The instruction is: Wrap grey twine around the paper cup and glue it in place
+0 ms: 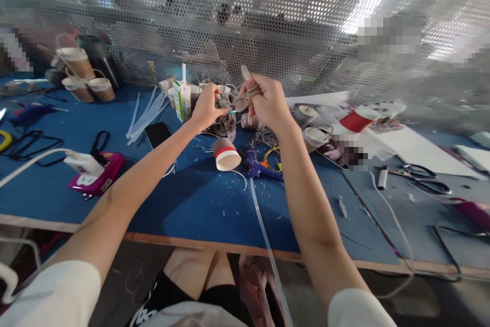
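Note:
My left hand (207, 108) is closed in a pinch above the middle of the table. A small green tip (232, 111) shows at its fingertips, but the item itself is too small to name. Opposite it, my right hand (270, 101) grips several strands of grey-brown cord (247, 94). Below and between the hands lies a tangle of cord (224, 125). Nearer me, a paper cup (227, 157) with a red band rests on its side, mouth towards me. To its right lies a blue glue gun (264, 170), with a long clear glue stick (264, 225) running over the table edge.
A drink carton (182, 101), loose glue sticks (147, 118) and a phone (157, 134) lie left of centre. Further left are a magenta power strip (97, 176), cups with handles (101, 88) and a black bottle (100, 59). Scissors (421, 176) lie right. Metal mesh (199, 26) stands behind.

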